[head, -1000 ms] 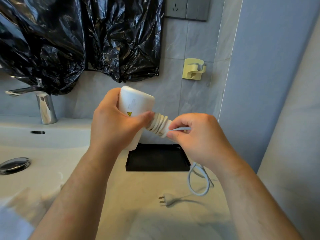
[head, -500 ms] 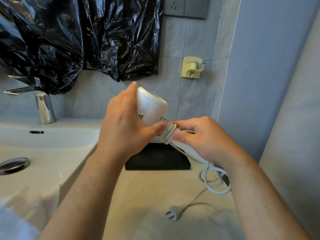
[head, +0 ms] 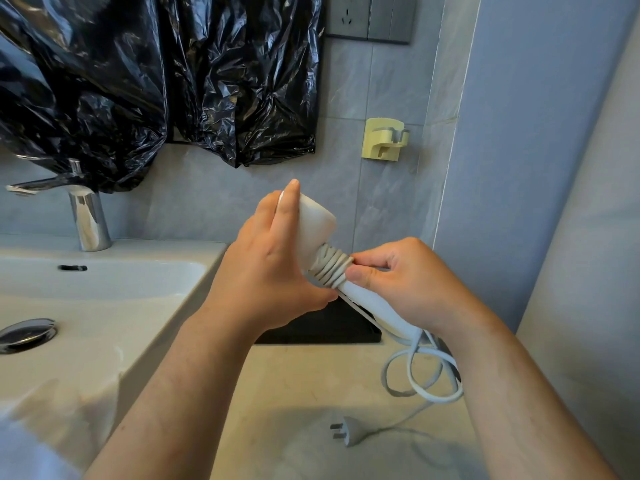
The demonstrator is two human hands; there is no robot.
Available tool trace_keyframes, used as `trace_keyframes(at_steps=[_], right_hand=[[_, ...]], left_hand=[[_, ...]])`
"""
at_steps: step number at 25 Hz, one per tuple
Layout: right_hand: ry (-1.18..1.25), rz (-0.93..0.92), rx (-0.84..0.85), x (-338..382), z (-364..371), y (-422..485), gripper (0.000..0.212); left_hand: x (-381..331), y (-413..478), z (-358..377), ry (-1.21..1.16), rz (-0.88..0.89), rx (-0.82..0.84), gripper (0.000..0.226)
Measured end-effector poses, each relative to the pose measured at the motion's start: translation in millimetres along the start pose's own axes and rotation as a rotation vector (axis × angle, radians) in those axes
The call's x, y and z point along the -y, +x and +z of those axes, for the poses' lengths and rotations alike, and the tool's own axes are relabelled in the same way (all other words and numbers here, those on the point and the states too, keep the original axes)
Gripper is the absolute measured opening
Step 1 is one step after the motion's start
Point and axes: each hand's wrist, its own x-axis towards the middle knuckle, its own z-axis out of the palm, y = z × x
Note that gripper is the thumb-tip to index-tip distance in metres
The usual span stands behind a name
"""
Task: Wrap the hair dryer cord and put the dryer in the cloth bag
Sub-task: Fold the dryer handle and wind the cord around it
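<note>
White hair dryer (head: 317,220) is held above the counter (head: 294,393), my left hand (head: 266,275) gripping its head and my right hand (head: 415,282) pinching the cord (head: 330,268) at the coils, the handle axis slanting down toward my right wrist, with slack hanging below.

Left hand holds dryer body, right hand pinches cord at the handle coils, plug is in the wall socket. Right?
Wrong on the plug: head view shows the plug loose on the countertop, wall socket empty. The left hand on dryer and right hand on cord are right.
</note>
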Motion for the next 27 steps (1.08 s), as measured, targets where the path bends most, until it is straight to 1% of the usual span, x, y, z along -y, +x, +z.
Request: trace_keyframes(at_steps=[3, 5, 6, 7, 8, 9, 10, 12, 14, 16, 18, 19, 21, 25, 26, 27], right_hand=[[0.031, 0.010, -0.026, -3.2, 2.9, 1.8, 0.017], [0.052, 0.012, -0.047, -2.0, 3.2, 1.3, 0.013], [0.057, 0.009, -0.054, -0.9, 3.7, 0.9, 0.011], [0.058, 0.007, -0.057, 1.6, 4.3, -0.4, 0.010], [0.055, 0.007, -0.052, 3.8, 5.0, -1.2, 0.010], [0.047, 0.003, -0.041, 5.5, 6.0, -2.1, 0.010], [0.040, 0.004, -0.032, 7.2, 6.5, -2.8, 0.010], [0.086, 0.016, -0.007, 10.0, 8.0, -3.4, 0.007], [0.150, 0.056, 0.080, 14.2, 9.0, -5.1, 0.008], [0.092, 0.046, 0.187, 15.9, 9.8, -6.9, 0.011], [0.030, 0.007, 0.197, 18.6, 10.2, -6.8, 0.012], [0.066, -0.008, 0.164, 17.6, 9.5, -6.3, 0.011], [0.257, -0.026, 0.119, 15.3, 9.3, -6.5, 0.013], [0.600, -0.050, 0.171, 8.9, 12.6, -5.9, 0.024], [0.639, -0.065, 0.149, 10.1, 13.2, -4.6, 0.022], [0.656, -0.081, 0.109, 10.7, 13.3, -2.2, 0.015]], left_hand=[[1.6, 0.3, -4.4, 0.000, -0.011, 0.000, 0.142], [0.1, 0.5, -5.8, -0.065, -0.087, 0.009, 0.140], [0.5, 0.9, -4.8, -0.137, -0.160, -0.011, 0.130], [2.7, 1.6, -2.6, -0.217, -0.237, -0.053, 0.110], [6.2, 2.8, -1.0, -0.297, -0.313, -0.095, 0.085], [9.9, 4.0, -0.3, -0.371, -0.385, -0.106, 0.069], [13.9, 4.7, -0.6, -0.451, -0.428, -0.086, 0.061], [21.1, 4.6, -7.1, -0.535, -0.441, -0.048, 0.058], [22.6, 3.5, -22.4, -0.493, -0.378, -0.016, 0.062], [21.8, 3.4, -34.5, -0.413, -0.298, 0.046, 0.069], [22.9, 3.2, -39.5, -0.380, -0.247, 0.079, 0.073], [22.9, 3.1, -39.9, -0.417, -0.237, 0.080, 0.072], [22.9, 2.0, -40.5, -0.543, -0.236, 0.088, 0.066], [26.1, -0.4, -40.6, -0.806, -0.280, 0.144, 0.051], [26.3, 0.0, -39.6, -0.862, -0.300, 0.130, 0.050], [25.7, 0.8, -37.8, -0.908, -0.328, 0.104, 0.051]])
